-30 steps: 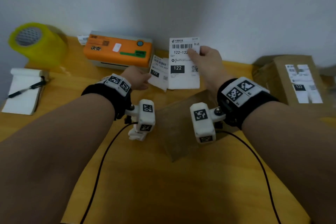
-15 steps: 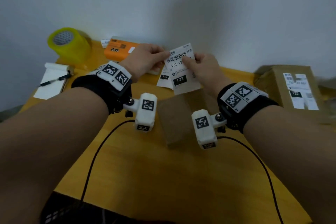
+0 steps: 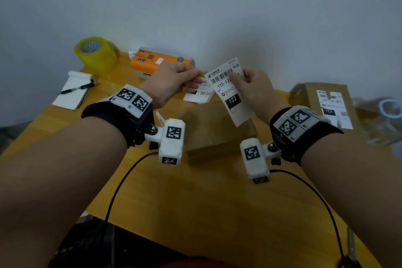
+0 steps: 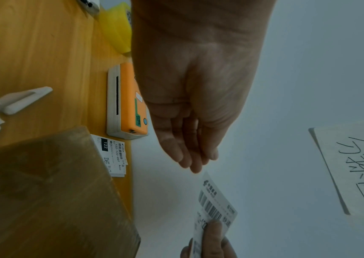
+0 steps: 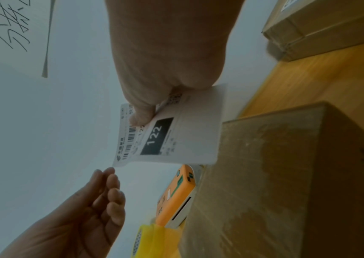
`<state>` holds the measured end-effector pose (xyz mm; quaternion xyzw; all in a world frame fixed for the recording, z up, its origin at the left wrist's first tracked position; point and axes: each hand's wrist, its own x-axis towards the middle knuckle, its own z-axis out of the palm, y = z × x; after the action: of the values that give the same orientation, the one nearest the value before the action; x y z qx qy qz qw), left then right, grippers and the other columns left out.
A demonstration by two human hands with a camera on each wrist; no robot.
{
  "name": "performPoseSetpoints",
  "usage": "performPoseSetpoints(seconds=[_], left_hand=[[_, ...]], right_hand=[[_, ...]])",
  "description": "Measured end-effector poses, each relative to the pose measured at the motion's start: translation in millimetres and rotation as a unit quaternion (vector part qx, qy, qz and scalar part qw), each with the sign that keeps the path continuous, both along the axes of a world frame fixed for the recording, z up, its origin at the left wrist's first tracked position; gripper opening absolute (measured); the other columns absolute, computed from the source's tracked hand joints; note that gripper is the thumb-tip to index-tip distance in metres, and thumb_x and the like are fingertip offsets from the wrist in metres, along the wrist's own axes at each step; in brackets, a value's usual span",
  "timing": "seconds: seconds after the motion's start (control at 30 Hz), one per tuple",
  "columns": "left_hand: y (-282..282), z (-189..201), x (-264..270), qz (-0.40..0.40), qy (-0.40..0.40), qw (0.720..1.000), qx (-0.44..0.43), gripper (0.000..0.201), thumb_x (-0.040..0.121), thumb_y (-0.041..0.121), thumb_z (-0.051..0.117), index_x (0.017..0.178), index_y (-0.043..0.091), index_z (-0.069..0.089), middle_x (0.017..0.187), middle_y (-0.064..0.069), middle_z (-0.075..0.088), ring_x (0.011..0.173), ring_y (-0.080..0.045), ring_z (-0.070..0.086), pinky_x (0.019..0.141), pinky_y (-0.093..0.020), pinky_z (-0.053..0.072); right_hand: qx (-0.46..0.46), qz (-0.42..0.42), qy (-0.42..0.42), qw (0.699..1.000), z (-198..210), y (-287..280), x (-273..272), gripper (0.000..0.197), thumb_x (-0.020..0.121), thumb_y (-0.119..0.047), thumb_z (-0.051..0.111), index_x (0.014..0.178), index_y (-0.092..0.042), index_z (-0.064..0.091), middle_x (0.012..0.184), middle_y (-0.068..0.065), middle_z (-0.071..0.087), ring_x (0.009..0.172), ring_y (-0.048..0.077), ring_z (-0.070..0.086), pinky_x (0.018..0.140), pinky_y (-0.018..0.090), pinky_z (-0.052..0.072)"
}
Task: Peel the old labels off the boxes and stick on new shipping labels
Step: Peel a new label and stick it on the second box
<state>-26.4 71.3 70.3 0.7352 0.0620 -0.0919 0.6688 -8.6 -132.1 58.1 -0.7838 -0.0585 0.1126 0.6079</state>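
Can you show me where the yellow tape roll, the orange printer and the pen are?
yellow tape roll [image 3: 95, 55]: head view, on its yellow side wall.
orange label printer [image 3: 152, 61]: head view, on its orange top.
pen [image 3: 76, 89]: head view, mid-barrel, lying on the notepad [image 3: 69, 98].

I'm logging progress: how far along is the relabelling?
Done: the box on the right already carries a label. In hand: the right hand pinches a fresh shipping label in the air; the left hand is open beside its corner. Left: the plain box beneath has no label showing.
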Motion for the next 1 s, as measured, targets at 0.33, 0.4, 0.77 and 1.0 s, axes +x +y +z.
performPoseSetpoints(seconds=[0.33, 0.4, 0.77, 1.0], left_hand=[[-9, 3, -13, -0.012, 0.014, 1.0, 0.016, 0.009, 0.092, 0.011, 0.057, 0.087, 0.008, 0.065, 0.077, -0.001, 0.068, 0.062, -0.006, 0.06, 0.061, -0.016, 0.052], [-8, 1, -13, -0.017, 0.014, 1.0, 0.015, 0.009, 0.091, 0.012, 0.058, 0.088, 0.008, 0.065, 0.077, -0.002, 0.068, 0.06, -0.005, 0.06, 0.059, -0.016, 0.051], [2, -6, -12, 0.111, -0.032, 0.992, 0.045, 0.025, 0.099, 0.012, 0.045, 0.075, 0.011, 0.052, 0.068, -0.002, 0.058, 0.053, -0.007, 0.054, 0.055, -0.019, 0.048], [10, -12, -13, 0.084, 0.058, 0.98, 0.169, 0.017, 0.093, 0.011, 0.053, 0.081, 0.005, 0.063, 0.075, -0.007, 0.064, 0.056, -0.013, 0.051, 0.052, -0.02, 0.045]], right_hand=[[0.001, 0.015, 0.008, 1.0, 0, -4, -10, 0.018, 0.095, -0.023, 0.055, 0.103, -0.008, 0.059, 0.085, 0.001, 0.069, 0.061, 0.005, 0.068, 0.052, 0.018, 0.052], [0.005, 0.015, 0.006, 1.0, 1, -2, -11, 0.018, 0.094, -0.022, 0.055, 0.103, -0.007, 0.059, 0.083, 0.0, 0.069, 0.06, 0.004, 0.068, 0.052, 0.018, 0.053], [0.019, 0.055, 0.055, 0.997, -4, 0, -12, 0.011, 0.091, -0.024, 0.061, 0.097, -0.014, 0.061, 0.097, 0.003, 0.07, 0.089, 0.016, 0.069, 0.076, 0.028, 0.058], [0.092, 0.004, 0.078, 0.993, -9, -1, -7, 0.027, 0.086, -0.006, 0.064, 0.111, 0.002, 0.057, 0.11, 0.016, 0.067, 0.1, 0.026, 0.067, 0.087, 0.042, 0.056]])
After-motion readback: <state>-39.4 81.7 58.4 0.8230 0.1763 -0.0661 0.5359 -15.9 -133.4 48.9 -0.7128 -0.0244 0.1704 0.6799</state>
